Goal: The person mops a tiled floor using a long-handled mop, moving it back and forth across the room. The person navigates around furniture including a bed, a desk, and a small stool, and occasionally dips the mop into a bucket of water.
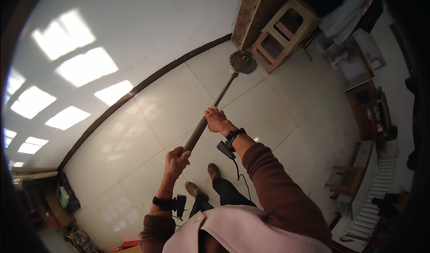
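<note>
A mop handle slants up and away across the view, with a thick sleeve near me and a thinner metal pole beyond. My left hand grips the near end of the sleeve. Farther up, my right hand is closed around the handle where the sleeve meets the thin pole. At the far end, a round grey mop head with looped strands is on the tiled floor. It is close to the wall corner and the legs of the stacked stools.
Stacked plastic stools stand beyond the mop head. A dark baseboard edges the white wall on the left. Along the right are a wooden cabinet, a wooden chair and a white radiator. A wire basket sits lower left.
</note>
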### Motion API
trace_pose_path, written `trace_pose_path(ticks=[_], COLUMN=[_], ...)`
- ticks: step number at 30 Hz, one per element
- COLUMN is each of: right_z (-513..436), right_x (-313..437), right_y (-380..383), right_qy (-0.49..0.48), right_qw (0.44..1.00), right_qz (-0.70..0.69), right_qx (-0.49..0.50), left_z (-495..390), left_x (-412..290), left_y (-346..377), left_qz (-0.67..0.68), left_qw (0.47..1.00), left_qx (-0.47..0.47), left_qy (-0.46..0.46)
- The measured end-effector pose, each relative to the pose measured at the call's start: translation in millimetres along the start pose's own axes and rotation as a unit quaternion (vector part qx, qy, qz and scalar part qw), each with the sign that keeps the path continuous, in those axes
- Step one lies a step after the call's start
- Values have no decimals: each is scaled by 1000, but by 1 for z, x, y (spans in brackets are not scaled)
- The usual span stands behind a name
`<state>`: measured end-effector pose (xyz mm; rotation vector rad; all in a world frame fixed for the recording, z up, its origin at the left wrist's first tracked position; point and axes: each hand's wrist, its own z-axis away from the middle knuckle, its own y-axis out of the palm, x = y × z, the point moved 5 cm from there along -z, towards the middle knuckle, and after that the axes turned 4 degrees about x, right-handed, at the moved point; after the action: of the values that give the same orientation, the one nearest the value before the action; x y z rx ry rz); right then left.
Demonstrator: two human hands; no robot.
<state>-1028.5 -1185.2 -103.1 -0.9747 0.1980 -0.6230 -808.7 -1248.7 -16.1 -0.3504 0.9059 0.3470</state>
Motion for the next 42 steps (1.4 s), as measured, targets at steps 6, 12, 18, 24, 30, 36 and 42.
trace_pose_path(ticks=[6,12,18,24,30,36,42], right_z=[21,45,143,160,50,99,245], right_x=[-13,93,262,292,181,0,-35], right_y=[12,60,78,53,25,-9,-15], right_qy=[-10,-187,-471,-563,-364,94,-9], right_qw=[1000,977,876,815,922,744,468], right_qz=[24,-12,-4,-50,52,-661,-881], right_qx=[-7,-97,-106,-127,-121,-40,-68], left_z=[1,143,320,373,215,98,68], left_x=[15,57,60,40,28,-66,-107], left_y=[29,-63,-139,-147,-101,27,139], left_qz=[-84,-135,-67,86,132,-18,-97], left_qw=[990,988,973,969,988,964,863], left_qx=[115,62,-148,-132,-60,252,480], left_qy=[5,-51,-166,-193,-52,87,121])
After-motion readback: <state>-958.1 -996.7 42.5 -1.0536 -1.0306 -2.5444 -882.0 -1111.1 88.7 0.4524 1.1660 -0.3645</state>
